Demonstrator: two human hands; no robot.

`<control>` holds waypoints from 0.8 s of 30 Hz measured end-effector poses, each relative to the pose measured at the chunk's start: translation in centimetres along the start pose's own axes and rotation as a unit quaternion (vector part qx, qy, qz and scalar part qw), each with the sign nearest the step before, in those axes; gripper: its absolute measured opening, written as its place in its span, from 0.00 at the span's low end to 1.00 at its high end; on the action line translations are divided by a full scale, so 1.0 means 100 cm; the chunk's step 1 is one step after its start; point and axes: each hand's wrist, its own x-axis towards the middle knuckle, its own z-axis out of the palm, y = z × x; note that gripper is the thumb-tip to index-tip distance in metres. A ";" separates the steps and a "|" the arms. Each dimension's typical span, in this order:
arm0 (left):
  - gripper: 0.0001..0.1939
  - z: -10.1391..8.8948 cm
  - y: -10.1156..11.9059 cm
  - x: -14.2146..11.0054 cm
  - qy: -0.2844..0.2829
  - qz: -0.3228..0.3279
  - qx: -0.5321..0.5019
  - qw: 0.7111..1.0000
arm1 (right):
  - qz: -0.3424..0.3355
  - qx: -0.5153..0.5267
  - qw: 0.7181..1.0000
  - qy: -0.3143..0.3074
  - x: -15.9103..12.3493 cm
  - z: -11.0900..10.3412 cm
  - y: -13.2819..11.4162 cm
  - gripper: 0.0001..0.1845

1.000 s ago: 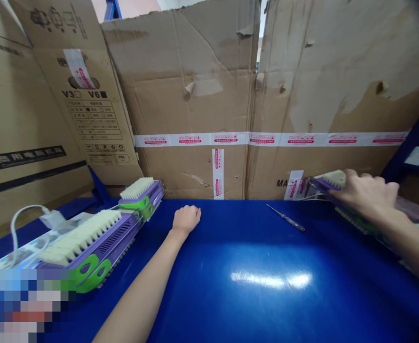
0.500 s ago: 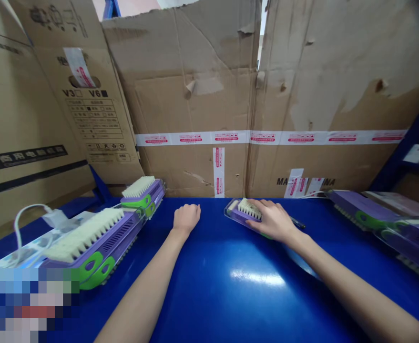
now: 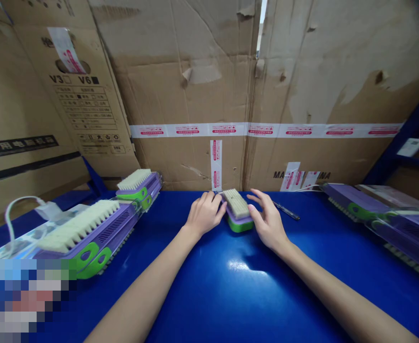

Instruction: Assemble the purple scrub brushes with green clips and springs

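A purple and green brush with a block of cream bristles facing up lies on the blue table, its green end towards me. My left hand is at its left side, fingers loosely bent and the thumb tip at the brush's edge; whether it presses there I cannot tell. On the other side, my right hand has its fingers spread apart, the thumb close against the brush's right edge. Behind the right hand lies a thin dark pen-like tool.
More purple and green brushes stand stacked at the left and the right. A white plug with a cable rests at far left. Cardboard panels wall the table's back, and a blue post rises at right.
The brush has turned so its green end points towards me and moved slightly left. My left hand has come right to its side, its fist loosened. My right hand has opened off its top.
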 end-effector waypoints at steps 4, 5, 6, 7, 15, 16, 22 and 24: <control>0.21 -0.007 0.008 -0.004 0.010 0.058 -0.047 0.997 | -0.064 -0.056 0.994 -0.068 -0.003 0.005 -0.004 0.24; 0.21 -0.008 0.010 -0.004 0.008 0.070 -0.057 0.996 | -0.078 -0.075 0.991 -0.083 -0.004 0.007 -0.002 0.24; 0.22 -0.008 0.011 -0.005 0.006 0.077 -0.065 0.995 | -0.085 -0.087 0.988 -0.092 -0.004 0.008 0.000 0.24; 0.22 -0.007 0.012 -0.005 0.005 0.078 -0.070 0.995 | -0.085 -0.093 0.988 -0.094 -0.004 0.009 0.002 0.24; 0.14 0.001 0.001 -0.002 0.016 0.096 -0.109 0.989 | -0.053 -0.149 0.984 -0.079 0.001 0.009 0.017 0.24; 0.13 0.002 -0.003 -0.001 0.017 0.102 -0.119 0.987 | -0.048 -0.154 0.984 -0.077 0.002 0.009 0.020 0.24; 0.17 0.016 -0.029 0.000 0.033 0.040 -0.138 0.989 | 0.002 -0.163 0.983 -0.089 0.005 0.008 0.034 0.25; 0.17 0.020 -0.031 -0.002 0.036 0.027 -0.134 0.990 | 0.006 -0.169 0.980 -0.101 0.005 0.009 0.033 0.26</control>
